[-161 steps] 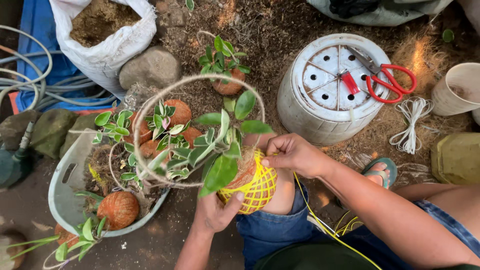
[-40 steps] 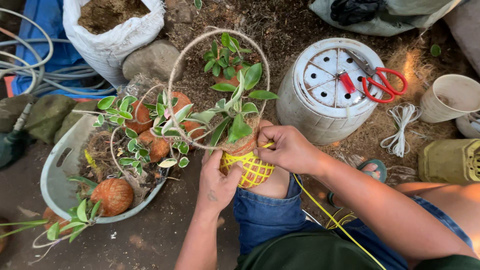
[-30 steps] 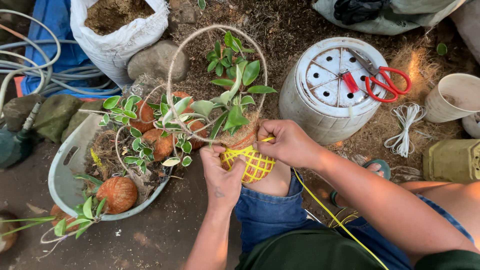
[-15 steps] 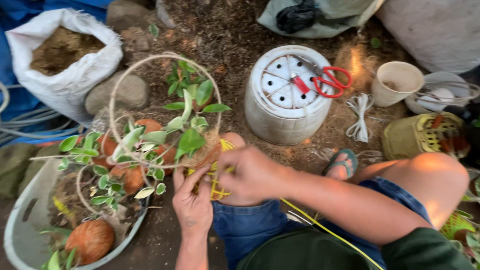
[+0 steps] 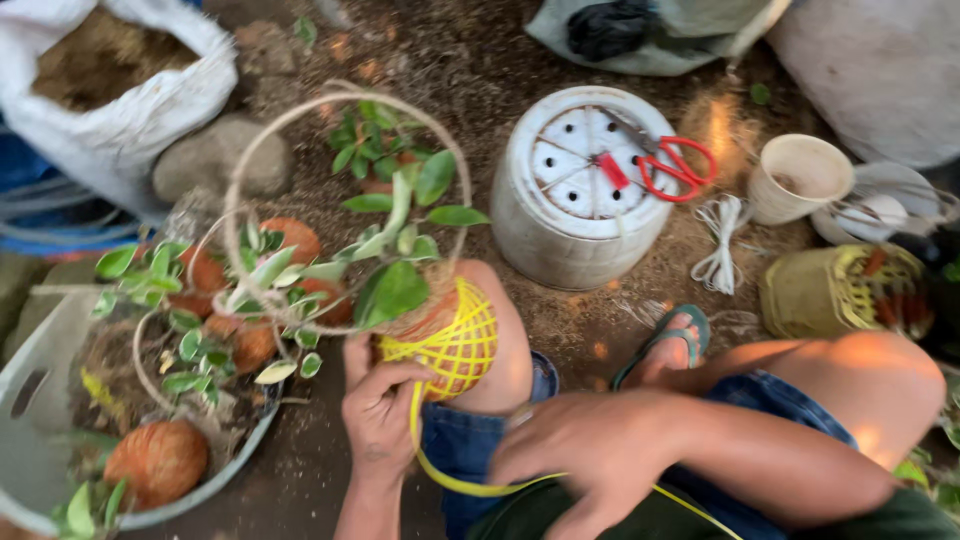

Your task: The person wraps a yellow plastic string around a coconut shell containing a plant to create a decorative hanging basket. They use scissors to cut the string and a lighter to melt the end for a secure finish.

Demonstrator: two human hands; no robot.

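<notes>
The left hand point(image 5: 378, 415) cups the underside of a round brown plant ball wrapped in a yellow plastic cord net point(image 5: 447, 340), its fingers curled against the netting, so this grip is closed on the ball. The ball rests against the person's bare knee, and green leafy shoots point(image 5: 395, 250) rise from its top under a thin looped wire hanger point(image 5: 250, 170). The right hand point(image 5: 580, 460) sits lower, over the lap in blue denim shorts, fingers pressed together on the loose yellow plastic cord point(image 5: 450, 478) that runs down from the net and curves under the hand.

To the left, a pale grey plastic basin point(image 5: 30, 440) holds more brown plant balls with small green leaves point(image 5: 155, 462). Beyond the knee stands an upturned white plastic bucket point(image 5: 575, 200) with red-handled scissors point(image 5: 670, 168) lying on its base. A bundle of white string point(image 5: 722, 245) lies on the soil just beside it, near a cream plastic cup point(image 5: 800, 178).
</notes>
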